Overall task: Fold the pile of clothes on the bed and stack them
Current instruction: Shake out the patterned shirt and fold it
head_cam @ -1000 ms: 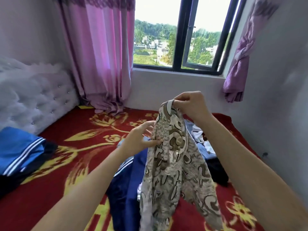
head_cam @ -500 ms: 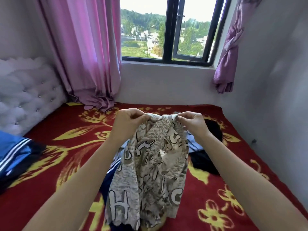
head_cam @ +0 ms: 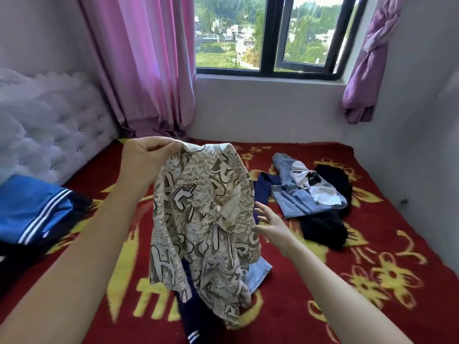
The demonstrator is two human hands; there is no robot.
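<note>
A beige and brown patterned shirt hangs in the air over the bed. My left hand pinches its top edge and holds it up. My right hand is open, fingers spread, just right of the shirt's lower middle, at its edge. Behind it lies the loose pile: light blue jeans, a white garment and black clothes. A navy garment with white stripes lies under the hanging shirt. A folded blue and white striped garment sits at the left.
The red blanket with yellow flowers covers the bed. A white tufted headboard stands at the left. Pink curtains and a window lie behind, and a grey wall bounds the right side.
My right hand let go of the shirt's top edge and dropped to its right side, open. My left hand moved left and up with the shirt, uncovering the pile.
</note>
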